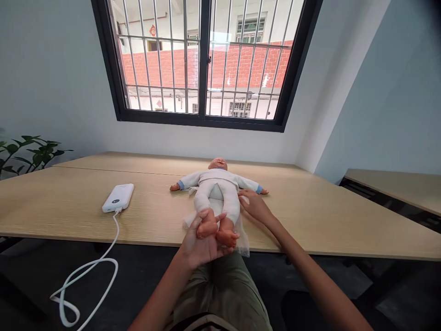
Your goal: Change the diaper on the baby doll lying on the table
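A baby doll (217, 175) in white clothes with blue cuffs lies on its back on the table, arms spread and bare feet toward me. My left hand (203, 243) is under the lower legs, its fingers curled around the ankles. A thin white sheet (243, 239) shows beneath the legs and hangs over the table edge. My right hand (254, 204) is bent against the outer side of the doll's thigh on the right. Its fingertips are closed at the white fabric there; what they pinch is hidden.
On the left of the wooden table (292, 216) lies a white power bank (118, 197), its white cable (117, 230) dropping over the front edge. A plant (34, 154) stands at far left. A barred window (203, 59) is ahead, another table (396, 184) to the right.
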The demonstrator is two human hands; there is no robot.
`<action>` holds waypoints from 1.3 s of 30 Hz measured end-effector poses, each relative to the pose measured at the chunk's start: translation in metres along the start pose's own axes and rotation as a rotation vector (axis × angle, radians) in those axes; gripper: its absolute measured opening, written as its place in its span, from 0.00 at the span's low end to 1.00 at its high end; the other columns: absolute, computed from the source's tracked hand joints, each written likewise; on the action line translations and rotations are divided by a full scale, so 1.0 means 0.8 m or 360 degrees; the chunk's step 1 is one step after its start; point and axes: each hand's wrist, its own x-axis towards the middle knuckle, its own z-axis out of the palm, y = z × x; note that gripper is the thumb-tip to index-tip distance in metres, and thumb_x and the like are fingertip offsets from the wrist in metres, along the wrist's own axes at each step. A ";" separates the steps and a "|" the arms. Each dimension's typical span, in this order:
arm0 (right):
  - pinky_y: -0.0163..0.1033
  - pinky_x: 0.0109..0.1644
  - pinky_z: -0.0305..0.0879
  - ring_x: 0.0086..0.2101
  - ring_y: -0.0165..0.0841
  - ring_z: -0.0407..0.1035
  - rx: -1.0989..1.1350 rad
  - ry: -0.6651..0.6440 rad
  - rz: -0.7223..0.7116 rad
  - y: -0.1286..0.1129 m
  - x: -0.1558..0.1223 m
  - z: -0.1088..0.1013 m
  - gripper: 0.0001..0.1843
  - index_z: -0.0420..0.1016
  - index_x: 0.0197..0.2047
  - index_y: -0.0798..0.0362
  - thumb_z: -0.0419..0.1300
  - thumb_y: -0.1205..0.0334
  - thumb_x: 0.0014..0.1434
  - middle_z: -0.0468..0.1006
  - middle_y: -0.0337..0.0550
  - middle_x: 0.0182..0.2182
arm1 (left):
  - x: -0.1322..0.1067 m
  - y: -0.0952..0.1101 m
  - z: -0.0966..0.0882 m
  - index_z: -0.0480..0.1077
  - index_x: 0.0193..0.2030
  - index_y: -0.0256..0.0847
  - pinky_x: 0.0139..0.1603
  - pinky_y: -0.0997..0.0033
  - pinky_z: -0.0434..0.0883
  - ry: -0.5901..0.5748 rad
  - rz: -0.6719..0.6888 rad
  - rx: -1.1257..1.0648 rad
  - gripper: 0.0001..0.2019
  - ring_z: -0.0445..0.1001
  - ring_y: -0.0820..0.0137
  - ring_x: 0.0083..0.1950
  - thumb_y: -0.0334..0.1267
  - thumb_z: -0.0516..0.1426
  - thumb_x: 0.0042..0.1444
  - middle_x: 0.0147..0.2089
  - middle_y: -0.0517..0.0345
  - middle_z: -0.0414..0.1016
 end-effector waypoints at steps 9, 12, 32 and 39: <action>0.50 0.65 0.53 0.49 0.39 0.70 0.0180 -0.0621 -0.0519 -0.078 -0.038 -0.020 0.20 0.76 0.51 0.47 0.45 0.56 0.70 0.80 0.43 0.46 | -0.038 -0.013 0.007 0.71 0.50 0.28 0.58 0.47 0.67 0.0368 0.0081 -0.0199 0.33 0.75 0.52 0.54 0.62 0.48 0.62 0.52 0.33 0.75; 0.51 0.62 0.57 0.48 0.41 0.70 -0.0016 -0.0607 -0.0468 -0.058 -0.039 -0.021 0.21 0.77 0.50 0.49 0.43 0.57 0.70 0.80 0.46 0.43 | -0.057 -0.004 0.000 0.71 0.51 0.29 0.54 0.52 0.72 0.0518 0.0154 -0.0161 0.24 0.77 0.54 0.53 0.51 0.50 0.66 0.55 0.36 0.75; 0.44 0.49 0.64 0.42 0.40 0.71 -0.0611 -0.0635 -0.0549 -0.063 -0.033 0.007 0.18 0.78 0.50 0.53 0.50 0.69 0.63 0.78 0.50 0.42 | -0.081 0.020 -0.033 0.72 0.49 0.27 0.39 0.57 0.76 0.0232 0.0174 -0.0254 0.33 0.82 0.59 0.36 0.52 0.35 0.70 0.43 0.45 0.82; 0.37 0.46 0.64 0.41 0.34 0.70 0.0136 -0.0401 -0.0378 -0.038 -0.017 -0.033 0.17 0.77 0.43 0.53 0.48 0.70 0.60 0.77 0.45 0.43 | -0.081 0.008 -0.023 0.73 0.32 0.34 0.30 0.64 0.73 0.0212 0.0228 0.0155 0.29 0.75 0.66 0.21 0.59 0.45 0.65 0.22 0.55 0.76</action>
